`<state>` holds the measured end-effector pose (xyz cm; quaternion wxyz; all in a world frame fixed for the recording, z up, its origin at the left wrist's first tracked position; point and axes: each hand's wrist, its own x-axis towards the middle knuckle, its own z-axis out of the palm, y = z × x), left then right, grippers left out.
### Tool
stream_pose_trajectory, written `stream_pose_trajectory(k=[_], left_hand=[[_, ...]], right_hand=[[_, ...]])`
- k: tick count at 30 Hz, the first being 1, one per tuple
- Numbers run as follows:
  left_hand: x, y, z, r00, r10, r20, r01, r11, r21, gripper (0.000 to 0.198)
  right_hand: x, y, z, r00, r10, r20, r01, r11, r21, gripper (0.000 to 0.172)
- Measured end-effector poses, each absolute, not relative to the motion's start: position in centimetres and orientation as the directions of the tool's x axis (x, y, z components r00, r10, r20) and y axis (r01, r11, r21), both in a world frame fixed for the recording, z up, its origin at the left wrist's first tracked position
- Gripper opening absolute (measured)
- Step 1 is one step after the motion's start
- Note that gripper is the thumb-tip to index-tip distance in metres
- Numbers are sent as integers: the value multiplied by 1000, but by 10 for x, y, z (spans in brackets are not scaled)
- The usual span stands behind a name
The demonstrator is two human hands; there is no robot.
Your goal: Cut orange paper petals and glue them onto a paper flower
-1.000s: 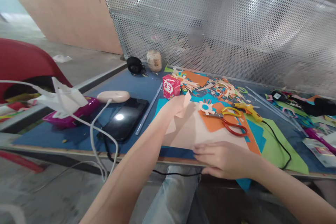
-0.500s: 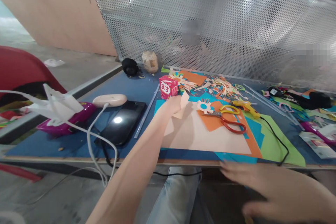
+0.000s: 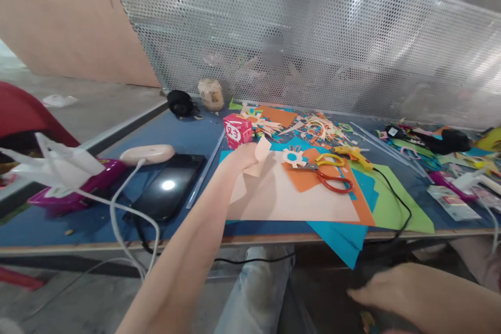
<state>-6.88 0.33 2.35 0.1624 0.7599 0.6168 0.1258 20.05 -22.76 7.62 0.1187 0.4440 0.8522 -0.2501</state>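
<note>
My left hand (image 3: 246, 155) holds a small cream paper piece (image 3: 263, 150), over a large cream sheet (image 3: 274, 203) and beside a pink box (image 3: 237, 131). My right hand (image 3: 385, 289) is low at the lower right, below the table's front edge; its fingers are blurred and partly cut off. Near it, at the bottom, is a small colourful thing that I cannot make out. Scissors with yellow and red handles (image 3: 337, 183) lie on orange paper, touching a cream flower-shaped cutout (image 3: 294, 156) with a blue centre.
A yellow glue gun (image 3: 354, 155) with a black cord lies on green paper (image 3: 410, 209). Paper scraps (image 3: 317, 128) spread behind. At the left are a black phone (image 3: 168, 188), a white device (image 3: 147, 153) and a purple tissue box (image 3: 74, 193). A perforated metal panel (image 3: 274, 21) stands behind.
My right hand has moved down, away from the blue paper at the table edge, whose corner now hangs over it. My left hand still holds the cream piece. The camera view has shifted slightly right.
</note>
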Motion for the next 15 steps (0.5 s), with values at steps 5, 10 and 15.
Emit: stream_pose_trajectory(k=[5, 10, 15], left_hand=[[-68, 5, 25, 207, 978, 31, 774, -183, 606, 20], [-62, 6, 23, 268, 958, 105, 439, -218, 871, 26], [-58, 6, 22, 252, 960, 123, 138, -161, 977, 34]], right_hand=[[212, -188, 71, -496, 855, -151, 856, 451, -253, 32], [221, -76, 32, -357, 923, 145, 933, 359, 17, 45], [226, -33, 17, -391, 919, 44, 920, 391, 13, 48]])
